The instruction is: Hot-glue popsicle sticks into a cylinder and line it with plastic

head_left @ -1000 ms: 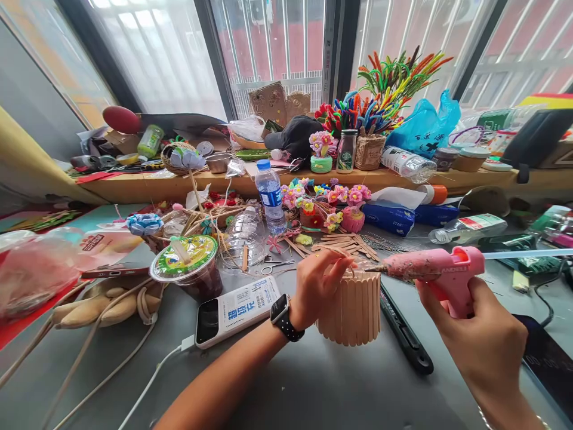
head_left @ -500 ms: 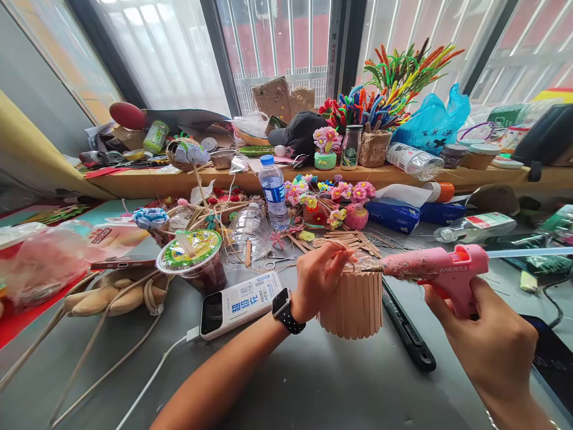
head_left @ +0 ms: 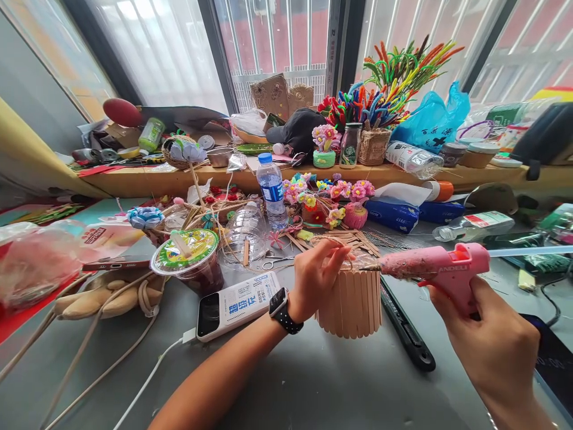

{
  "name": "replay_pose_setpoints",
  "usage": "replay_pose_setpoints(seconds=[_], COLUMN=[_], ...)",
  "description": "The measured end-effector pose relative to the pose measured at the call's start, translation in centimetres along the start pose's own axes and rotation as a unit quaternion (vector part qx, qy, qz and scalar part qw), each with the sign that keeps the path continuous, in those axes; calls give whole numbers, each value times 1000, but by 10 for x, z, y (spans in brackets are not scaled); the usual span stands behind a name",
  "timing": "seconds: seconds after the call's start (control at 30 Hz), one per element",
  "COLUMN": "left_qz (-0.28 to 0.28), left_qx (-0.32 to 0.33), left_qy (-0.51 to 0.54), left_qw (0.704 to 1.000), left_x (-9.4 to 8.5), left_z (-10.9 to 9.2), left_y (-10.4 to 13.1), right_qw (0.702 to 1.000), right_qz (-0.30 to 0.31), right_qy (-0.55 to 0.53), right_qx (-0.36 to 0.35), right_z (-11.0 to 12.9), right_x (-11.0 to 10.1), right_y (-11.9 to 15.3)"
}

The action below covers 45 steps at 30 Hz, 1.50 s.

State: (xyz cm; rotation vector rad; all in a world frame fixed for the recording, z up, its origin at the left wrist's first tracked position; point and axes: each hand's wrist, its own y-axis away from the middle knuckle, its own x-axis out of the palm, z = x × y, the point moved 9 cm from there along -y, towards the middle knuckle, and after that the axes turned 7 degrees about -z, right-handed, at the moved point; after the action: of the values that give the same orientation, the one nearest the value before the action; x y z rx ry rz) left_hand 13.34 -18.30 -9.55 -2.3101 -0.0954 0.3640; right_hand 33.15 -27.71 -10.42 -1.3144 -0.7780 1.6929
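Observation:
A round container faced with upright wooden sticks (head_left: 353, 304) stands on the grey table. My left hand (head_left: 316, 278) is at its upper left rim, fingers pinched on a thin brown twine (head_left: 342, 245). A pink glue gun (head_left: 436, 267) is in my right hand (head_left: 490, 334), its metal nozzle pointing left at the container's top edge, close to my left fingertips. A clear glue stick (head_left: 528, 253) sticks out of the gun's back. Whether the nozzle touches the rim is too small to tell.
Right of the container lies a black utility knife (head_left: 409, 331). To the left are a white power bank (head_left: 237, 303) with cable, a lidded cup (head_left: 190, 263) and scissors (head_left: 277, 261). Behind stand a water bottle (head_left: 271, 191) and crocheted flowers (head_left: 340, 194).
The view has shifted slightly, so things at the left sit a little further left. Both hands keep nearly the same pose, with the nozzle still at the rim.

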Motion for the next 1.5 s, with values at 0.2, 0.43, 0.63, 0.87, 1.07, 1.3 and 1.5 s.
replay_pose_setpoints(seconds=[0.2,0.43,0.63,0.87,1.07,1.3,1.5], left_qz=[7,9,12,10,13,9,9], left_qx=[-6,-7,-5,8,1,1,0], left_qy=[6,-2,-9,-11,-16,-9,-15], left_qw=[1000,1000,1000,1000,1000,1000,1000], left_x=[1,2,3,2,3,2,2], left_z=[0,2,-1,-4,-1,-1,0], left_y=[1,2,1,2,2,1,1], right_qw=[999,994,976,980,992,996,996], right_qz=[24,33,93,85,68,49,49], right_qy=[-2,21,21,15,11,9,16], right_qx=[23,100,196,179,104,80,79], right_z=[-1,-8,-16,-20,-12,-10,-9], right_x=[2,1,10,13,11,8,8], right_y=[0,-1,-1,4,1,2,2])
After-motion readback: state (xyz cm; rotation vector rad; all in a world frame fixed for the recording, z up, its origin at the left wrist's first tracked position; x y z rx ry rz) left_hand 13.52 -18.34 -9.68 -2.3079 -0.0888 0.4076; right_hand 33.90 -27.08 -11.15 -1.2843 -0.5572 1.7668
